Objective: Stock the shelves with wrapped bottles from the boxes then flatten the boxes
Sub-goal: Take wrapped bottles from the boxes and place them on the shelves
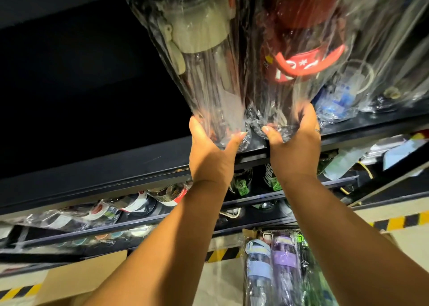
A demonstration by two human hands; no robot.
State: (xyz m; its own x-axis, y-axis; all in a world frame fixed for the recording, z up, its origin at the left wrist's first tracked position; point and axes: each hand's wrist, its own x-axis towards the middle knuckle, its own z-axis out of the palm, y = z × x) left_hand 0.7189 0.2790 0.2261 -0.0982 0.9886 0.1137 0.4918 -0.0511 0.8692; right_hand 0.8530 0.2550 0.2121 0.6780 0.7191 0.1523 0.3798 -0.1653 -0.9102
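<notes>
Clear plastic wraps two bottles standing side by side at the upper centre of the frame, at the front edge of the black shelf (116,166). The left hand (212,152) curls thumb and fingers round the base of the beige-capped bottle (204,62). The right hand (296,148) grips the base of the red-banded bottle (297,57). More wrapped bottles (274,264) lie at lower right.

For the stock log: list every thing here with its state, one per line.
left hand: grips the beige-capped bottle by its base.
right hand: grips the red-capped bottle by its base.
beige-capped bottle: wrapped, upright, base at the top shelf edge.
red-capped bottle: wrapped, upright, beside it.
top shelf: wrapped blue bottle stands at right.
box: open, wrapped lilac bottle inside.
</notes>
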